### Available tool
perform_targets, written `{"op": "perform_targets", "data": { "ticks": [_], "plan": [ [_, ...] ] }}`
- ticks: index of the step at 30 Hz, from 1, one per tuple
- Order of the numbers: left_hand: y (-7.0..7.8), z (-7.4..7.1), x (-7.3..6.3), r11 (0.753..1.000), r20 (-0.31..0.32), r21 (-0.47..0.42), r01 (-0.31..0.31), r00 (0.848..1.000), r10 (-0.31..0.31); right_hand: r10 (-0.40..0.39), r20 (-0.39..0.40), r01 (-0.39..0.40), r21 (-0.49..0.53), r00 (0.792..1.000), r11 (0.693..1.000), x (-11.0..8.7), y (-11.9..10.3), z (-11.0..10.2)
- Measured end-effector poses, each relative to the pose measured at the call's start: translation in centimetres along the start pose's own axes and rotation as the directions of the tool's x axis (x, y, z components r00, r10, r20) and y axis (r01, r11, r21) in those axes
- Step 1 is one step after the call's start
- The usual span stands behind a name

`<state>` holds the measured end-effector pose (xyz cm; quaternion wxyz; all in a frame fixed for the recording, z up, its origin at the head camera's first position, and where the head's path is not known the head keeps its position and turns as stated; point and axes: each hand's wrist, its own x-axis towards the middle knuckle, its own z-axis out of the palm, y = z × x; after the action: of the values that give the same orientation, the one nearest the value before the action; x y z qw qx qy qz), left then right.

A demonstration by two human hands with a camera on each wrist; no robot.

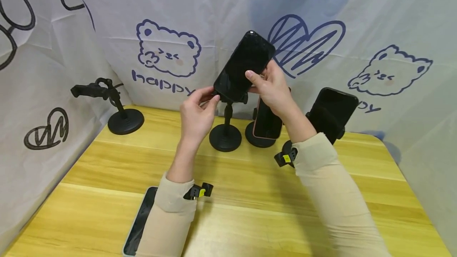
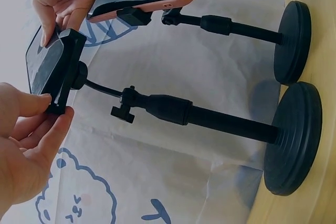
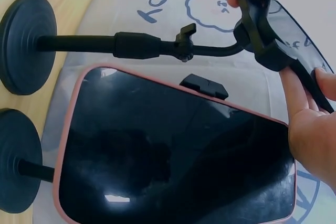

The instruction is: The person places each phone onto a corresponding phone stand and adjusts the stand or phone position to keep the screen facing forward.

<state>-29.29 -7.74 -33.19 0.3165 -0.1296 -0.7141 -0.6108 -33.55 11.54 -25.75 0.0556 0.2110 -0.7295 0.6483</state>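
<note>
A black phone point(image 1: 242, 64) is held tilted against the clamp point(image 2: 68, 69) of a black phone stand point(image 1: 225, 138), near the back of the table. My right hand point(image 1: 273, 88) grips the phone by its right edge, thumb over the screen and fingers behind. At the phone's lower left corner, my left hand point(image 1: 198, 112) pinches the end of the clamp between thumb and fingers, as the left wrist view shows. A thin bent neck and a straight pole carry the clamp above the round base point(image 2: 294, 140). Behind my right hand, a pink-edged phone point(image 3: 173, 145) sits in another stand.
At the far left stands a phone stand point(image 1: 125, 121) with a bare clamp. Another black phone point(image 1: 333, 108) rests in a stand at the right. A light-edged phone point(image 1: 141, 221) lies flat on the wooden table point(image 1: 257, 225), partly under my left sleeve. A white drawn-on sheet point(image 1: 228, 3) hangs behind.
</note>
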Motion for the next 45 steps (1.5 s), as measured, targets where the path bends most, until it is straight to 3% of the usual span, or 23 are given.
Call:
{"op": "perform_targets", "data": {
  "ticks": [12,20,37,45],
  "plan": [
    [-0.3,-0.5,0.2,1.0,0.009,0.016,-0.025,1.0,0.024,0.018,0.039,-0.017,-0.022,0.999,1.0,0.5,-0.3,-0.2],
    [-0.6,-0.7,0.3,0.999,0.007,-0.01,-0.05,0.999,0.05,0.024,0.077,-0.014,-0.133,0.997,0.991,0.7,-0.6,-0.5],
    [-0.4,-0.8,0.2,1.0,0.037,-0.019,0.007,0.999,-0.006,0.139,0.098,-0.097,-0.345,0.985,0.933,1.0,-1.7,-1.1],
    [-0.7,-0.9,0.4,0.998,0.043,-0.059,0.011,0.999,-0.008,0.186,0.187,-0.085,-0.447,0.965,0.89,1.5,-2.4,-0.8]
  ]
}}
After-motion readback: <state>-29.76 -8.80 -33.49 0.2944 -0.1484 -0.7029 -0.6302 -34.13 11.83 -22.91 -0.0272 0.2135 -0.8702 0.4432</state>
